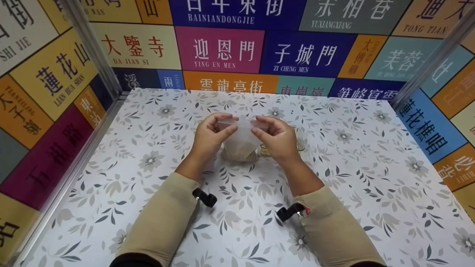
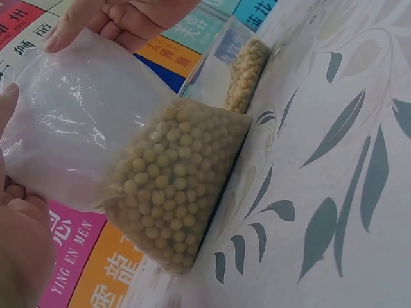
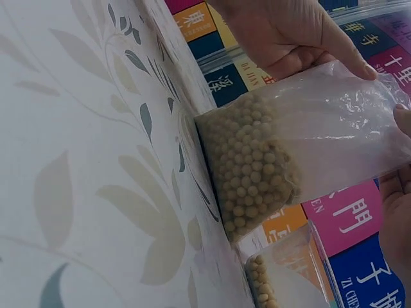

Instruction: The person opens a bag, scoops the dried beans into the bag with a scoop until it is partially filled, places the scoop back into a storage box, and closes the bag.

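A translucent plastic bag (image 1: 241,142) stands upright on the table, its lower part filled with round, pale yellow beans (image 2: 173,179). My left hand (image 1: 210,134) pinches the bag's top edge at the left corner between thumb and fingers. At the right corner, my right hand (image 1: 279,136) pinches the same edge in the same way. The bag's bottom rests against the tabletop in both wrist views. Just behind my right hand, partly hidden by it, lies a clear plastic box (image 1: 300,140) that holds more beans (image 2: 247,74).
A white tablecloth with grey leaves and flowers (image 1: 150,161) covers the table. Panels of colourful signs (image 1: 219,50) rise along the back and both sides, with metal posts (image 1: 92,48) at the corners. A small black device (image 1: 205,197) is worn on each forearm.
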A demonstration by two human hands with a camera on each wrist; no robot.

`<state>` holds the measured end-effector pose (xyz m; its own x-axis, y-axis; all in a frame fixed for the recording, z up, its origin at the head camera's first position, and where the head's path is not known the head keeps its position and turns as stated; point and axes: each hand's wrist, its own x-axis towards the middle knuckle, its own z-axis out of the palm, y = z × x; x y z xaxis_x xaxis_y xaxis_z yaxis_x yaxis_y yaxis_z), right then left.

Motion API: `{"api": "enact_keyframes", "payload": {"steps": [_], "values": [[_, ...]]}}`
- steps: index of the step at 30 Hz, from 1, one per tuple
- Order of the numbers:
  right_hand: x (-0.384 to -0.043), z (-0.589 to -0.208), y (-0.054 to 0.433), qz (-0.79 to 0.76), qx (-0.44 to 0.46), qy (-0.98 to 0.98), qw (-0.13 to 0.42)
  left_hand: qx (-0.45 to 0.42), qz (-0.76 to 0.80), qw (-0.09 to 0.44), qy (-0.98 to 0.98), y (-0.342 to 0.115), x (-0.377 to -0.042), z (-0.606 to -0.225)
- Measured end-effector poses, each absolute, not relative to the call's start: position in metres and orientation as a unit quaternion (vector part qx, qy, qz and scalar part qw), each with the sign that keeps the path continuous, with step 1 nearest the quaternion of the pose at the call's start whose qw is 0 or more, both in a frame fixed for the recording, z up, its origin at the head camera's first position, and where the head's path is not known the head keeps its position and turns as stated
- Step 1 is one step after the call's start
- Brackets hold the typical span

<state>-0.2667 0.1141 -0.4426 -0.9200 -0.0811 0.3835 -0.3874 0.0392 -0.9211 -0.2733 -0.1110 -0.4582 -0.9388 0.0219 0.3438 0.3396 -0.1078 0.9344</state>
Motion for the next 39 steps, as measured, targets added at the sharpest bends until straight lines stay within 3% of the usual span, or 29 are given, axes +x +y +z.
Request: {"api": "enact_keyframes", "payload": {"steps": [19,30,39], "values": [[-0.2657,-0.4448,0.1103,0.664,0.156,-0.714,0.159,-0.071,-0.729,0.125,-0.670,-0.1082,-0.2722,-0.4561],[-0.2635,-0.4447,0.1086,0.666,0.181,-0.702,0.176,-0.091,-0.706,0.146,-0.687,-0.1069,-0.2694,-0.4540],[-0.2616,-0.4415,0.1075,0.643,0.173,-0.726,0.171,-0.111,-0.704,0.114,-0.693,-0.1060,-0.2668,-0.4532]]}}
